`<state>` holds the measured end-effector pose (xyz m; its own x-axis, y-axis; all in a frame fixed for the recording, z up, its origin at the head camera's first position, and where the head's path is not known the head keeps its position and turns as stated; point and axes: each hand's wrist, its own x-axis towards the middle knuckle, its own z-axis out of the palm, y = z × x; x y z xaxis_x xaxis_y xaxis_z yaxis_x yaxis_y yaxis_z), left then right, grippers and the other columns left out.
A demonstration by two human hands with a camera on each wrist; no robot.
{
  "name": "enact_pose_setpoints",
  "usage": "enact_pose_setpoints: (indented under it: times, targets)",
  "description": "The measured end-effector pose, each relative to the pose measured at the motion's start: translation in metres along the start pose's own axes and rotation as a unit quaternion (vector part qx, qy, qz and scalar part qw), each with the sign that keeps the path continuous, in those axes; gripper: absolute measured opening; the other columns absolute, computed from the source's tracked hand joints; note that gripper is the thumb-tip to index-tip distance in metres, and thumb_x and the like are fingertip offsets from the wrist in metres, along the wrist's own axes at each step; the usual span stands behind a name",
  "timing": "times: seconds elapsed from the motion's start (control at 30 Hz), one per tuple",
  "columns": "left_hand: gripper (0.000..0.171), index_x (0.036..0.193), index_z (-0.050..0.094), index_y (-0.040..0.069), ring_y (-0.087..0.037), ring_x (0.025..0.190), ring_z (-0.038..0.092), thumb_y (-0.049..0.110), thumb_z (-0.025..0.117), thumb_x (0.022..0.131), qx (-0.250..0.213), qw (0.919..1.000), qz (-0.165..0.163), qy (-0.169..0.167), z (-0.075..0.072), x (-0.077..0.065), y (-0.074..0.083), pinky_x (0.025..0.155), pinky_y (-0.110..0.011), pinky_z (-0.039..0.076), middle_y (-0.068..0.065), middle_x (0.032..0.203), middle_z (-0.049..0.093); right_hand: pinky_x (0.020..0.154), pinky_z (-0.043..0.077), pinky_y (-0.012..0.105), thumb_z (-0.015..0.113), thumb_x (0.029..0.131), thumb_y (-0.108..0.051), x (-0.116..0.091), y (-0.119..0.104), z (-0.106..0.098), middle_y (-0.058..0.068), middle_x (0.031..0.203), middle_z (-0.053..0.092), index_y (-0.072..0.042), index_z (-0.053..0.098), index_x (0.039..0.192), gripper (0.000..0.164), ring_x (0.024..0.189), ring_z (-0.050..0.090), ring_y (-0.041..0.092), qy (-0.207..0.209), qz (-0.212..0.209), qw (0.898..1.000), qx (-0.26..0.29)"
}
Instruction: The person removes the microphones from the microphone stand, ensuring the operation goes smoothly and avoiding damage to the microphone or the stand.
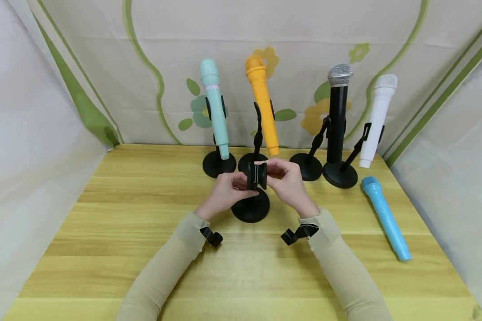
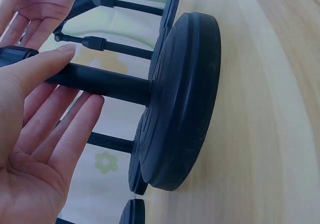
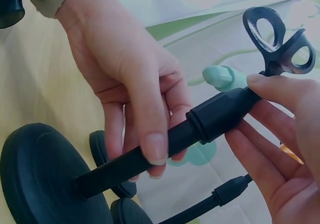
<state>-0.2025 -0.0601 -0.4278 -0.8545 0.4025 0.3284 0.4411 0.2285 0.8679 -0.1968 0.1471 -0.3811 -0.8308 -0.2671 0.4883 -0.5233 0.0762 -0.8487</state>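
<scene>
Both hands are on a black microphone stand (image 1: 251, 209), whose round base is down at the wooden tabletop. My left hand (image 1: 224, 191) pinches the pole (image 3: 120, 170) between thumb and fingers, below the thicker collar (image 3: 222, 115). Higher up, my right hand (image 1: 286, 178) grips around the collar's top, its thumb just under the two-pronged clip (image 3: 272, 48). No microphone sits in this clip. In the left wrist view the right hand (image 2: 47, 1) shows above the left hand (image 2: 45, 149).
Behind stand a mint microphone (image 1: 216, 107), an orange microphone (image 1: 263, 107), a black microphone (image 1: 337, 116) with a silver head and a white microphone (image 1: 377, 116), each with a black stand. A blue microphone (image 1: 387, 218) lies at the right. A patterned curtain (image 1: 233, 26) closes the back.
</scene>
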Motion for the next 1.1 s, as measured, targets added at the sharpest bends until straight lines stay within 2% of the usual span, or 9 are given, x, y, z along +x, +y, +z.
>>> enact_pose_setpoints:
  times: [0.13,0.3,0.43,0.6,0.67,0.8,0.87,0.97,1.1]
  targets:
    - [0.016,0.094,0.075,0.011,-0.012,0.078,0.072,0.015,0.086,0.084,0.002,1.0000,-0.006,-0.005,0.002,-0.001,-0.002,0.074,-0.030,0.060,0.006,0.087,0.074,0.080,0.061,0.033,0.074,0.090,0.008,-0.002,0.001,0.000,0.009,0.104,0.075,0.000,0.075,0.112,0.024,0.092,0.072,0.020,-0.001,0.021,1.000,0.010]
    - [0.015,0.094,0.075,0.012,-0.012,0.078,0.072,0.015,0.086,0.085,0.004,1.0000,-0.009,-0.002,0.003,-0.001,-0.004,0.073,-0.030,0.060,0.007,0.087,0.074,0.080,0.061,0.033,0.075,0.091,0.005,-0.004,0.002,-0.001,0.012,0.105,0.074,0.002,0.075,0.111,0.021,0.091,0.072,0.022,0.000,0.026,1.000,0.007]
    - [0.013,0.093,0.075,0.012,-0.010,0.077,0.071,0.015,0.085,0.086,0.010,0.9999,0.004,-0.001,0.003,-0.003,-0.003,0.073,-0.029,0.060,0.007,0.087,0.074,0.079,0.060,0.031,0.076,0.089,0.005,-0.007,0.008,-0.003,0.015,0.099,0.074,0.005,0.074,0.109,0.020,0.088,0.071,0.021,0.002,0.049,0.999,0.004]
    - [0.017,0.103,0.077,0.007,-0.010,0.080,0.072,0.010,0.083,0.087,0.008,0.9996,0.027,0.009,-0.001,-0.009,-0.004,0.074,-0.030,0.060,0.003,0.092,0.075,0.083,0.060,0.035,0.078,0.090,0.000,-0.011,0.016,-0.004,0.013,0.106,0.074,0.001,0.075,0.114,0.025,0.095,0.072,0.026,-0.016,0.073,0.997,0.022]
    - [0.021,0.107,0.077,0.008,-0.009,0.082,0.072,0.009,0.083,0.087,0.012,0.9995,0.025,0.016,-0.005,-0.011,-0.005,0.074,-0.029,0.060,0.004,0.094,0.076,0.084,0.060,0.036,0.079,0.090,-0.005,-0.012,0.015,-0.003,0.012,0.110,0.074,-0.003,0.075,0.117,0.027,0.099,0.072,0.028,-0.026,0.078,0.996,0.024]
    - [0.022,0.107,0.077,0.011,-0.011,0.081,0.072,0.008,0.084,0.086,0.022,0.9992,0.000,0.033,-0.017,-0.019,-0.007,0.074,-0.030,0.061,0.005,0.094,0.076,0.087,0.059,0.036,0.078,0.091,-0.006,-0.013,0.019,-0.002,0.013,0.116,0.073,-0.002,0.074,0.121,0.030,0.103,0.071,0.033,-0.042,0.100,0.994,0.026]
    - [0.020,0.103,0.077,0.011,-0.013,0.081,0.071,0.008,0.084,0.086,0.026,0.9987,-0.015,0.042,-0.024,-0.024,-0.008,0.074,-0.031,0.061,0.004,0.092,0.075,0.088,0.058,0.035,0.078,0.091,-0.004,-0.014,0.022,-0.002,0.015,0.119,0.072,0.000,0.072,0.122,0.031,0.107,0.069,0.037,-0.046,0.111,0.992,0.025]
    - [0.016,0.099,0.076,0.010,-0.016,0.081,0.071,0.008,0.084,0.086,0.034,0.9972,-0.028,0.060,-0.036,-0.031,-0.009,0.074,-0.033,0.061,0.001,0.089,0.075,0.090,0.057,0.032,0.078,0.092,-0.009,-0.016,0.031,-0.001,0.011,0.122,0.071,-0.006,0.073,0.123,0.032,0.110,0.067,0.039,-0.048,0.114,0.992,0.025]
    - [0.012,0.094,0.075,0.008,-0.020,0.082,0.072,0.010,0.084,0.087,0.048,0.9945,-0.038,0.085,-0.054,-0.041,-0.012,0.075,-0.036,0.061,-0.003,0.086,0.074,0.090,0.057,0.034,0.080,0.092,-0.013,-0.018,0.035,0.000,0.016,0.122,0.070,-0.008,0.074,0.123,0.032,0.111,0.066,0.041,-0.054,0.109,0.992,0.024]
